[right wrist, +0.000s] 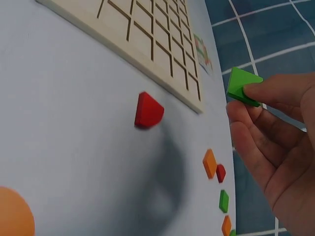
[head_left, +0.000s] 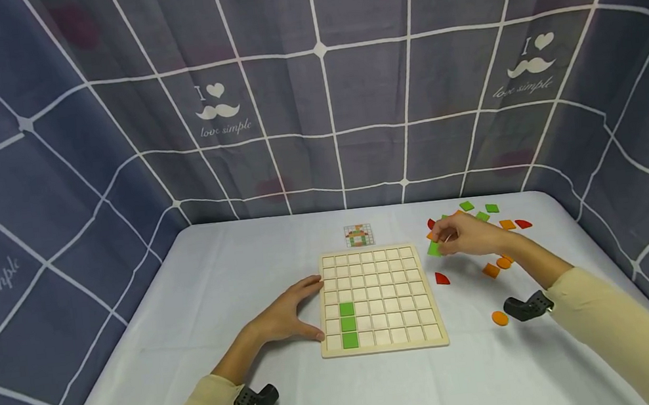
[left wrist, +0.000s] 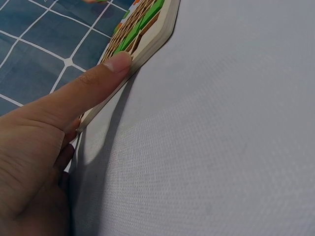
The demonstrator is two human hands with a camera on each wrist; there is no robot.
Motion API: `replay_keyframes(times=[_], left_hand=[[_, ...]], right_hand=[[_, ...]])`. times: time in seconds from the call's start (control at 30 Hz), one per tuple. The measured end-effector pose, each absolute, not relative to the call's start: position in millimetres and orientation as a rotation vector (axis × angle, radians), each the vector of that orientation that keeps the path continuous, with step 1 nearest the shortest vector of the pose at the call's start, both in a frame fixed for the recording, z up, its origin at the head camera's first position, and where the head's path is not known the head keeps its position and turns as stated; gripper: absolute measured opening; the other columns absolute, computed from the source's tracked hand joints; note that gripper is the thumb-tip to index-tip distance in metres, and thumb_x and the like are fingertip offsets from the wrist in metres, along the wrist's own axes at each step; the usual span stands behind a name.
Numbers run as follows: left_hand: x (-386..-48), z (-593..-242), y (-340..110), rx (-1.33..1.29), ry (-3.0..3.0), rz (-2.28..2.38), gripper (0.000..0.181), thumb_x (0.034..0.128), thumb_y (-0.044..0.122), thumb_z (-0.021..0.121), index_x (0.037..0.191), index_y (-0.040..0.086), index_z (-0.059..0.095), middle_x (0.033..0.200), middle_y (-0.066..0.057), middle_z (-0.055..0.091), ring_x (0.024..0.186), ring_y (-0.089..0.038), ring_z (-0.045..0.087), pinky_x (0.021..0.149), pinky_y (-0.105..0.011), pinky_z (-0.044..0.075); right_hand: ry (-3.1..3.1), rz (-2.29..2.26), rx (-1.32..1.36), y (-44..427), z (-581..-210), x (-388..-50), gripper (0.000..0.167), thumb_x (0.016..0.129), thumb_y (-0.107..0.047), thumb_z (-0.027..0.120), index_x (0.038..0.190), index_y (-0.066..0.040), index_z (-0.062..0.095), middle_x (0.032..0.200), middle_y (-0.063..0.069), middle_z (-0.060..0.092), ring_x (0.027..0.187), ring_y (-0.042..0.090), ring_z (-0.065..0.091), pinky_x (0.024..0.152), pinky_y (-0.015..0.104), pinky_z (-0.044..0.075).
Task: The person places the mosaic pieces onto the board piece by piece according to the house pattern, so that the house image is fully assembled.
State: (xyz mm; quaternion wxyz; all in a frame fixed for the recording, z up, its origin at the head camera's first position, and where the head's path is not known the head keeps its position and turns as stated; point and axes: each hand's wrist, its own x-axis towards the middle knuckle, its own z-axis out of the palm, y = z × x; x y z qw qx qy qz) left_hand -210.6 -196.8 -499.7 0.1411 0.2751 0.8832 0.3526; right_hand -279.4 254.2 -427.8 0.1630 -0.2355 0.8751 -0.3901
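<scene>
Between thumb and fingers, my right hand (head_left: 469, 235) pinches a green square tile (right wrist: 241, 84), held above the table right of the wooden grid board (head_left: 390, 347). My left hand (head_left: 285, 313) touches the board's left edge, thumb near the front corner and fingers spread farther back. In the left wrist view the thumb (left wrist: 98, 81) presses flat against the rim; the other fingers are mostly hidden. Three green tiles (head_left: 348, 324) fill a column in the board's second column from the left, at the front.
A small printed pattern card (head_left: 359, 235) lies behind the board. Loose pieces lie at the right: a red quarter-circle (right wrist: 149, 110) nearest the board, an orange disc (head_left: 500, 319) toward the front, and several green, orange and red tiles farther back. A curtain (head_left: 290, 100) surrounds the table.
</scene>
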Motion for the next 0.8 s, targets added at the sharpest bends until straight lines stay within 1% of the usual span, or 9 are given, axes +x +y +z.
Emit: replay_keyframes(times=[0.27,0.5,0.73,0.8], left_hand=[[-210,-500,-197,0.790,2.546,1.020,0.112,0.0702,0.040,0.097,0.160,0.005,0.038,0.168,-0.007,0.026,0.154,-0.034,0.019,0.121,-0.056,0.021],[-211,-499,-197,0.797,2.546,1.021,0.112,0.0704,0.040,0.097,0.159,0.005,0.039,0.168,-0.007,0.026,0.154,-0.033,0.018,0.121,-0.056,0.020],[-210,-499,-198,0.797,2.547,1.021,0.112,0.0705,0.040,0.096,0.159,0.005,0.039,0.168,-0.007,0.026,0.154,-0.033,0.018,0.121,-0.056,0.020],[-210,-499,-198,0.804,2.550,1.018,0.111,0.0706,0.040,0.096,0.159,0.005,0.039,0.168,-0.008,0.026,0.154,-0.033,0.019,0.122,-0.055,0.020]], right_hand=[[2.432,-1.112,-0.820,224,-431,-281,0.011,0.091,-0.001,0.073,0.100,-0.002,0.068,0.088,0.006,0.069,0.083,0.033,0.068,0.074,0.033,0.057],[2.402,-1.095,-0.923,197,-430,-278,0.010,0.089,0.001,0.071,0.098,-0.004,0.069,0.084,0.003,0.068,0.079,0.023,0.065,0.071,0.033,0.056],[2.391,-1.063,-0.976,177,-433,-276,0.008,0.092,-0.003,0.072,0.097,-0.009,0.071,0.086,0.000,0.069,0.083,0.020,0.066,0.077,0.036,0.056],[2.389,-1.056,-0.987,173,-433,-275,0.008,0.092,-0.004,0.072,0.097,-0.010,0.071,0.086,-0.001,0.069,0.083,0.019,0.066,0.078,0.035,0.056]])
